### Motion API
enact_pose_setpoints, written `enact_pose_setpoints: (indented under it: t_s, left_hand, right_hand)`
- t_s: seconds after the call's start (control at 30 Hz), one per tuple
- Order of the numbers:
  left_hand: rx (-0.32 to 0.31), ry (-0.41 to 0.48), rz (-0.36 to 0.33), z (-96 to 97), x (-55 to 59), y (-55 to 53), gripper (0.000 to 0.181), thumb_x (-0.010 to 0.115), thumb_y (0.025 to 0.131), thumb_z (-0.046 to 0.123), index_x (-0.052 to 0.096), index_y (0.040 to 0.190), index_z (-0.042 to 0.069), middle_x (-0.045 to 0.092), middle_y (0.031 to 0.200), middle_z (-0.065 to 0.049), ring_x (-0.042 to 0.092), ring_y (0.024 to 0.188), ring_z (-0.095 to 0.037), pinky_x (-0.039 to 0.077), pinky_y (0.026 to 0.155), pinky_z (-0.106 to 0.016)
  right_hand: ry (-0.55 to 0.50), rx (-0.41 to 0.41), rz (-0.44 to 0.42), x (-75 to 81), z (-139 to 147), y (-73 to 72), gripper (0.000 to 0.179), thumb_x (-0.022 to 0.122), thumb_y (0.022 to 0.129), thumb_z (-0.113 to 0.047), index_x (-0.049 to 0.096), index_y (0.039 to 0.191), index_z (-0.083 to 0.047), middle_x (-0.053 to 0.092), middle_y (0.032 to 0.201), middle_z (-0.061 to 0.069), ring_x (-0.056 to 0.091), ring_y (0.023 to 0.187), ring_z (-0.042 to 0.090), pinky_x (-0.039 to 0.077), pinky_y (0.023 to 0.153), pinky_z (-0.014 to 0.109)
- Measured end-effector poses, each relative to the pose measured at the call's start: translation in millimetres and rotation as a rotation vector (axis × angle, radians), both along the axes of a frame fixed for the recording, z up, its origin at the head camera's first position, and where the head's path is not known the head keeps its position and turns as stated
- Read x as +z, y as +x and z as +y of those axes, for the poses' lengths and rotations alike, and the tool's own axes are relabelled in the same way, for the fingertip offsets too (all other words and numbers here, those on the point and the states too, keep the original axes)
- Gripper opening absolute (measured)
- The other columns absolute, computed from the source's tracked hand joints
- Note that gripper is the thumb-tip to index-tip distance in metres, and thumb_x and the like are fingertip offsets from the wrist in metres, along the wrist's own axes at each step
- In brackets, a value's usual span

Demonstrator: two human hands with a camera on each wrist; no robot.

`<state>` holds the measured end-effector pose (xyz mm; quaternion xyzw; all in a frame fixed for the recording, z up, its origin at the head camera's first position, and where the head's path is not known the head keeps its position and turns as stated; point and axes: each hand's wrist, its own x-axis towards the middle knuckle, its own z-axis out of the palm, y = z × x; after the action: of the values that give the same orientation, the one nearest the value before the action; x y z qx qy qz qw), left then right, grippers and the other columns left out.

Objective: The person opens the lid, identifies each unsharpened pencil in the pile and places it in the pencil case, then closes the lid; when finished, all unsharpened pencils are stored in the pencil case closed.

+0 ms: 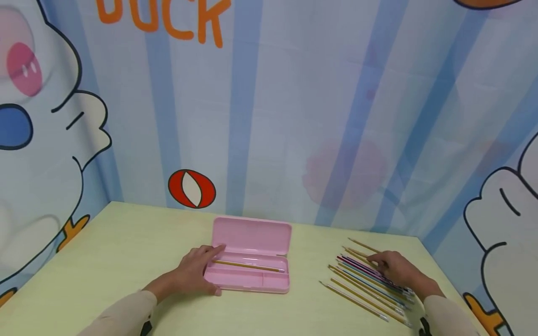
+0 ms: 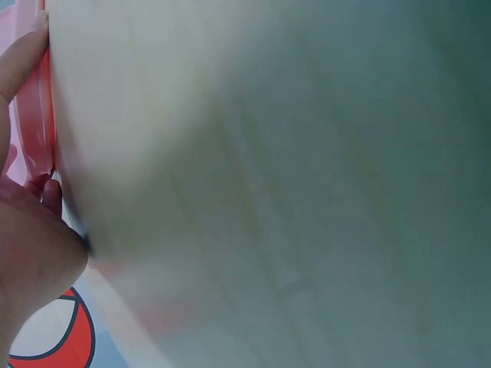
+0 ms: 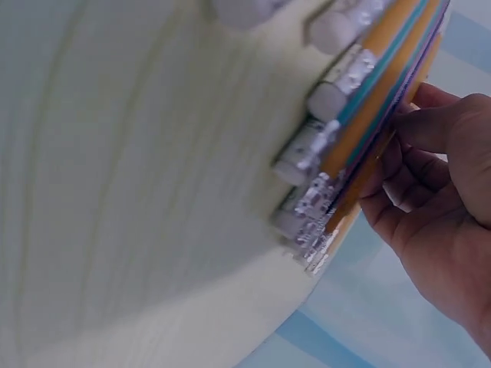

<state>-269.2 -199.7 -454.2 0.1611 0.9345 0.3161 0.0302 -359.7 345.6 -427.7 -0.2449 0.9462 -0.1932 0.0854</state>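
Note:
An opened pink pencil case (image 1: 275,281) lies on the table, its lid (image 1: 252,235) tipped back. Inside it is one yellow pencil (image 1: 248,266). My left hand (image 1: 191,273) holds the case's left end, thumb at the front edge and fingers toward the hinge side. In the left wrist view only a strip of the case (image 2: 37,115) shows beside the left hand (image 2: 34,230). To the right, my right hand (image 1: 397,268) pinches a yellow pencil at the far side of a spread of pencils (image 1: 357,284). Their white erasers (image 3: 328,100) show in the right wrist view beside the hand (image 3: 437,184).
The pencils, yellow, blue and dark purple, lie side by side with their tips pointing to the back left. A pale yellow table (image 1: 168,233) stretches under everything. Behind it hangs a blue striped cloth backdrop (image 1: 286,116) with cartoon prints.

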Motion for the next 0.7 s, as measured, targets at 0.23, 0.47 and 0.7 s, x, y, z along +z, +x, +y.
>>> enact_pose_setpoints:
  t_s: [0.23,0.47,0.7]
  left_hand:
    - [0.011,-0.003,-0.016,1.2,1.9,0.2,0.105,0.09,0.068,0.039,0.035,0.155,0.017,0.044,0.145,-0.017,0.037,0.13,-0.038,0.027,0.109,-0.066]
    - [0.012,-0.007,-0.014,0.7,2.3,1.1,0.105,0.09,0.069,0.037,0.035,0.155,0.017,0.044,0.145,-0.017,0.037,0.13,-0.038,0.026,0.109,-0.065]
    - [0.001,-0.001,-0.01,-0.6,-1.1,0.0,0.104,0.09,0.069,0.038,0.035,0.155,0.016,0.043,0.146,-0.018,0.036,0.132,-0.04,0.025,0.11,-0.066]
  right_hand:
    - [0.01,-0.002,-0.017,6.0,-4.2,3.0,0.038,0.043,0.094,0.013,0.064,0.125,0.005,0.065,0.126,0.025,0.063,0.113,0.042,0.054,0.081,0.045]
    - [0.043,0.008,-0.007,8.5,-7.7,0.9,0.03,0.053,0.094,0.009,0.066,0.121,0.004,0.068,0.115,0.02,0.066,0.1,0.036,0.055,0.08,0.047]
    - [0.068,0.015,0.012,8.5,-8.3,0.1,0.027,0.058,0.094,0.006,0.067,0.119,0.004,0.068,0.103,0.011,0.061,0.086,0.019,0.054,0.073,0.04]
